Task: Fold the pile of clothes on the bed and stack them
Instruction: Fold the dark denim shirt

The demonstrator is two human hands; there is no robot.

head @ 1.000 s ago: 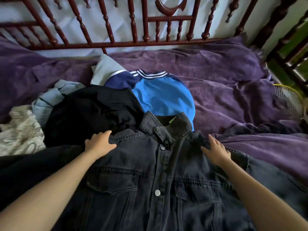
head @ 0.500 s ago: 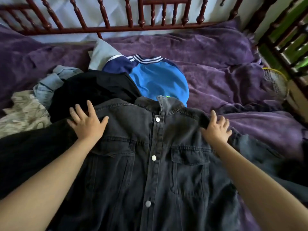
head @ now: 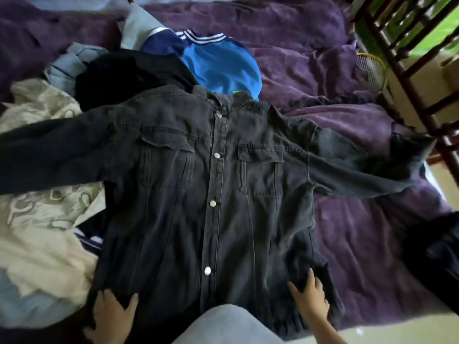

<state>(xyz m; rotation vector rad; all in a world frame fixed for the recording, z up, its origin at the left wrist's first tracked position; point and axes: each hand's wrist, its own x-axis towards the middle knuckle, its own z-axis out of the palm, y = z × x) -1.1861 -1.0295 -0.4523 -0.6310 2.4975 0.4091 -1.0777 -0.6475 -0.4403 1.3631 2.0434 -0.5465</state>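
Denim, dark and faded: the jacket (head: pixel 223 194) lies front up on the bed (head: pixel 347 70), buttoned down the middle and spread flat, I judge so that it can be folded.

The head camera is the only view. Both my hands sit on the hem, the edge nearest me. My left hand (head: pixel 111 316) lies flat on the left hem corner, fingers spread and thumb out, gripping nothing. My right hand (head: pixel 310 299) lies the same way on the right corner, fingers straight. I judge they press there to smooth the cloth and square the bottom edge before the sides come in. Something in grey, my knee (head: pixel 228 326) I take it, covers the middle of the hem.

The collar points away from me, its edge touching the blue shirt (head: pixel 223 68), and the hem points at me. So the body's long axis runs straight away from me, along the button line. The sleeves lie across that line. The left sleeve (head: pixel 49 155) crosses the cream cloth (head: pixel 37 219), and the right sleeve (head: pixel 372 165) reaches over the bed toward the rail (head: pixel 409 93).

The rest of the pile, a black garment (head: pixel 119 78) and pale denim (head: pixel 67 68), sits just beyond the left shoulder. No folded stack shows, so I judge the task is at an early stage.
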